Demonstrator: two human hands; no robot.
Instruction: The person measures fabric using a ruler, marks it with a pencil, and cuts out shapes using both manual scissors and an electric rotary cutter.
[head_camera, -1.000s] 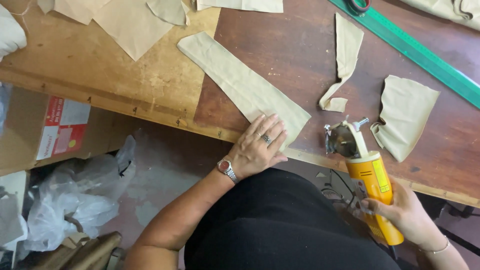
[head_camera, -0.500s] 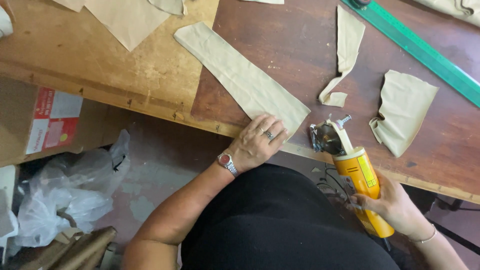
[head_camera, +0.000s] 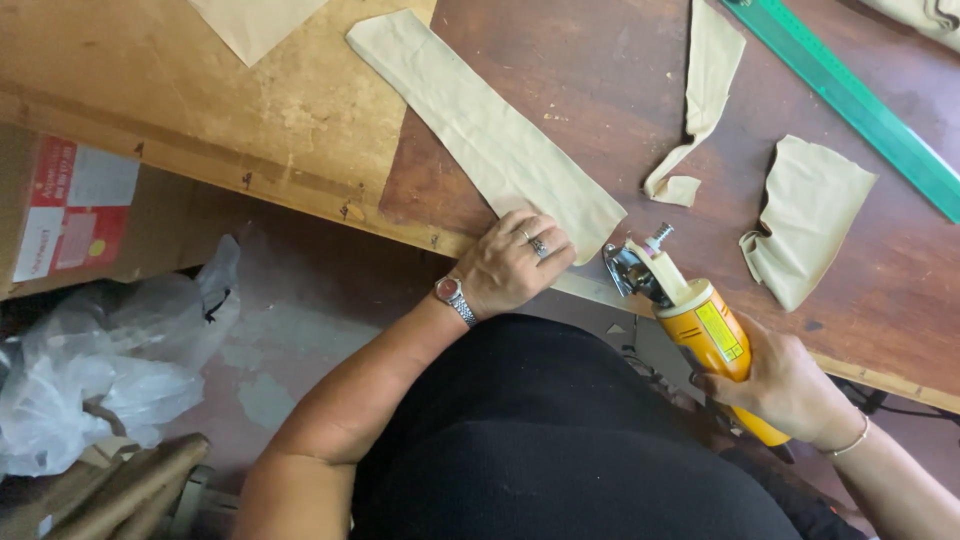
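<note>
Fingers of the right hand (head_camera: 790, 385) stay wrapped round the yellow electric fabric cutter (head_camera: 700, 325), whose blade end has edged up to the table edge beside the cloth. Flat and spread, the left hand (head_camera: 512, 265) still presses the near end of the long beige fabric strip (head_camera: 480, 125), gripping nothing. Farther off lie a curled offcut (head_camera: 700, 90), a crumpled piece (head_camera: 805, 215) and a green ruler (head_camera: 850, 100) on the wooden table (head_camera: 600, 60).

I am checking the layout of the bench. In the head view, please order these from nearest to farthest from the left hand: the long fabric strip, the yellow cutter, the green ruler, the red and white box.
From the left hand:
1. long fabric strip, under the fingers.
2. yellow cutter, just right, in the right hand.
3. green ruler, far upper right, and red and white box, far left: too close to call.
</note>
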